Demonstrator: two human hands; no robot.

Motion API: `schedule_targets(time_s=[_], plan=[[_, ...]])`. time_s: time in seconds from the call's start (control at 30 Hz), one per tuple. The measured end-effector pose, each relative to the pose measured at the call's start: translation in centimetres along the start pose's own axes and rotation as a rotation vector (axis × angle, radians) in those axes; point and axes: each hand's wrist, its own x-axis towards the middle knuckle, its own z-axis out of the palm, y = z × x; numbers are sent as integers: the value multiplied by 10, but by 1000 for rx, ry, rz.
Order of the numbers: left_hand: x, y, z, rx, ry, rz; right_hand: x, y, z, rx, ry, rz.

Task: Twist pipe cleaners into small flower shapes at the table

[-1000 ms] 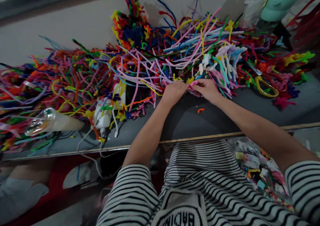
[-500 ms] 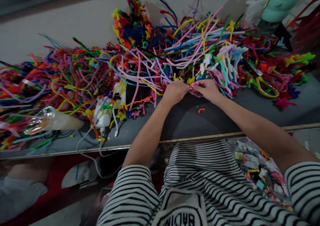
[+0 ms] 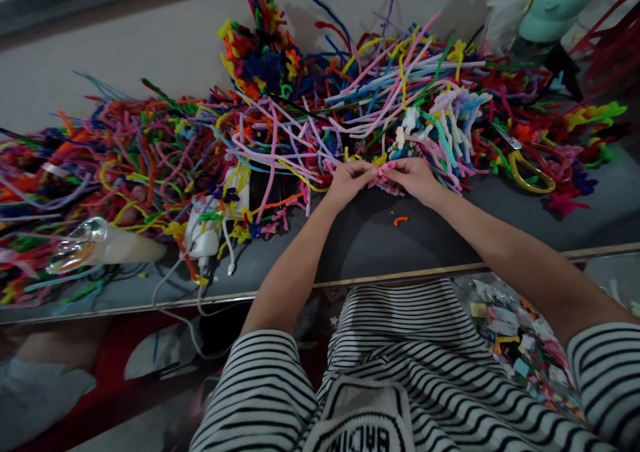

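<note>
A small pink fuzzy piece (image 3: 385,168) is pinched between the fingertips of both hands, just above the front part of the dark table. My left hand (image 3: 351,180) holds it from the left side, its fingers closed. From the right, my right hand (image 3: 413,177) grips the same piece between thumb and fingers. Tangled pipe cleaners (image 3: 300,132) of many colours lie behind and beside the hands. A bundle of pastel pieces (image 3: 453,129) is just behind my right hand. Nearer the table's front edge lies a short orange scrap (image 3: 401,221).
Yellow-handled scissors (image 3: 531,175) lie on the right. A clear cup (image 3: 127,244), a white charger (image 3: 203,235) with cables and the table edge (image 3: 360,280) are nearer me. A mint-green container (image 3: 547,12) stands back right. A person's leg (image 3: 60,349) shows lower left.
The fingers of my left hand have shifted their hold at the pink piece, with thumb and fingertips now more visible. The whole view has moved slightly.
</note>
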Motion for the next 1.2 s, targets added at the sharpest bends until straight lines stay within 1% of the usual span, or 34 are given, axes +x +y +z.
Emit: schedule_targets(time_s=[0.1, 0.2, 0.27, 0.33, 0.4, 0.47, 0.57, 0.7, 0.8, 0.9, 1.0, 1.1, 1.2], plan=[[0, 0, 1, 9, -10, 8, -3, -3, 1, -81, -6, -26], [-1, -6, 4, 49, -11, 12, -6, -4, 1, -145, -2, -53], [-2, -10, 8, 111, 31, 30, -7, -4, 1, -180, 13, -68], [-4, -13, 14, 198, 98, 47, -6, -2, 0, -194, 46, -84], [-6, -13, 19, 277, 171, 75, -5, 0, 0, -165, 91, -87], [-8, -10, 21, 348, 213, 125, -3, 1, 1, -102, 140, -70], [-9, -4, 20, 472, 198, 196, -2, 0, 3, -28, 169, -54], [-9, -2, 16, 600, 184, 216, -4, -2, 5, 2, 165, -55], [-8, -3, 16, 600, 193, 214, -4, -3, 3, -15, 146, -80], [-9, 0, 17, 549, 206, 229, -4, -5, -1, -44, 95, -60], [-10, 6, 18, 512, 225, 197, -3, -7, -5, -103, 43, -54], [-11, 10, 18, 485, 239, 132, -3, -7, -6, -91, 93, -81], [-12, 10, 18, 498, 233, 117, -3, -6, -4, 5, 165, -73]])
